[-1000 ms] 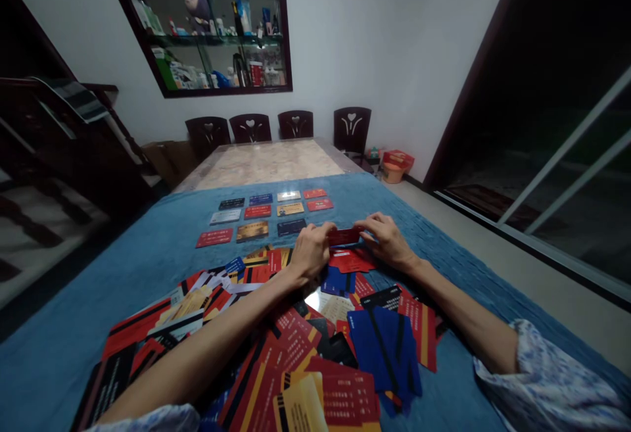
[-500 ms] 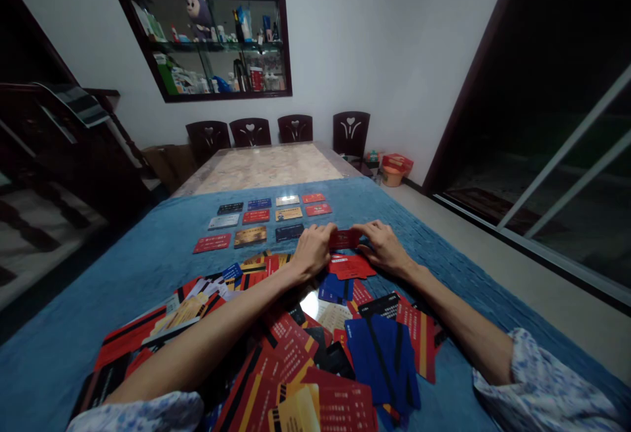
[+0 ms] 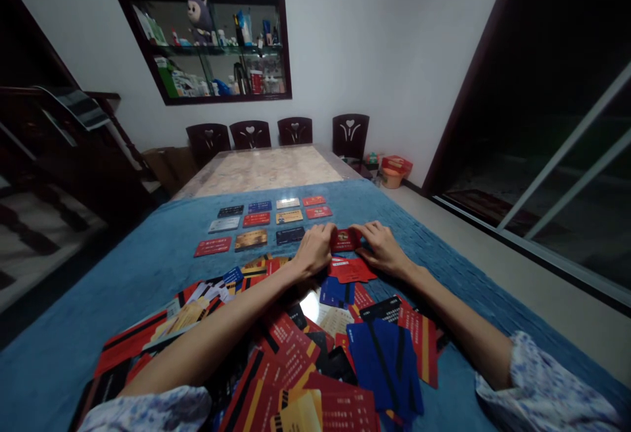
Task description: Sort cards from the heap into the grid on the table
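A dark red card (image 3: 346, 240), or a small stack of such cards, is held on edge between my two hands, its face turned toward me. My left hand (image 3: 315, 248) pinches its left end, and my right hand (image 3: 382, 246) grips the right end with curled fingers. Bright red cards (image 3: 352, 269) lie just below. Nearer to me spreads a loose heap of cards, among them blue cards (image 3: 384, 366) and red-and-gold cards (image 3: 288, 346). Beyond my left hand sit neat rows of cards, including a black card (image 3: 290, 235) and a gold-brown card (image 3: 251, 240).
A blue cloth (image 3: 148, 241) covers the near part of the table, and the bare tabletop (image 3: 266, 166) shows behind it. Dark chairs (image 3: 350, 133) stand at the far end. To the right on the floor is an orange bucket (image 3: 392, 177).
The dark red card has tipped so that its face and light emblem show more clearly. Both hands keep nearly the same place; the view has shifted slightly.
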The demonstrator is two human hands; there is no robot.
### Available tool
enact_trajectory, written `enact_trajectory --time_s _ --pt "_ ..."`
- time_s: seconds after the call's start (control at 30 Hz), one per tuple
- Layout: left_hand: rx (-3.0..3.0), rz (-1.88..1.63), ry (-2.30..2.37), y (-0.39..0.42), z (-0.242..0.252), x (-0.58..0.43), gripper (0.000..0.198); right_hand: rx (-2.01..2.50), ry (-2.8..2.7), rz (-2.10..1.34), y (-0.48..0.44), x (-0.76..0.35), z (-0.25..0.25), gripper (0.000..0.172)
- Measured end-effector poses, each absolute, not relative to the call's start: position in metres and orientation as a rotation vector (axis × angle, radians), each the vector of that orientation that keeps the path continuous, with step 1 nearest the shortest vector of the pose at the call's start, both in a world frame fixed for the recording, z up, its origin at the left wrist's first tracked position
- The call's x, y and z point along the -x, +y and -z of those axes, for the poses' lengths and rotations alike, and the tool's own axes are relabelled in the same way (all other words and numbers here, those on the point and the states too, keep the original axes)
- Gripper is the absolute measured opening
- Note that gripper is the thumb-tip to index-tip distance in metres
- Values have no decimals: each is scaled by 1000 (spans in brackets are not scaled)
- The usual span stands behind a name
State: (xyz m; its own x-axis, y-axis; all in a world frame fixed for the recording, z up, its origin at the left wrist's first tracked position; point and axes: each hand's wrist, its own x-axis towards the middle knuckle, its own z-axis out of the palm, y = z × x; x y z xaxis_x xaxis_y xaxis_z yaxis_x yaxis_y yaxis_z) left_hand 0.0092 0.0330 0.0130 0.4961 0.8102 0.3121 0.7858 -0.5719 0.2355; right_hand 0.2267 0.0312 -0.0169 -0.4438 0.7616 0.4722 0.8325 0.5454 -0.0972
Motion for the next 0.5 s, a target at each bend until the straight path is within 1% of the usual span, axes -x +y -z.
enact_trajectory --time_s 0.1,0.23,0.5 --pt "-2669 -625 1395 33 -18 -10 34 1323 -2332 263 29 -226 10 52" --pt "-2720 -562 1389 31 -26 -10 31 1377 -2359 302 29 -225 3 53" --pt "-2784 -428 1429 36 -30 -4 37 1402 -2473 341 43 -222 -8 54"
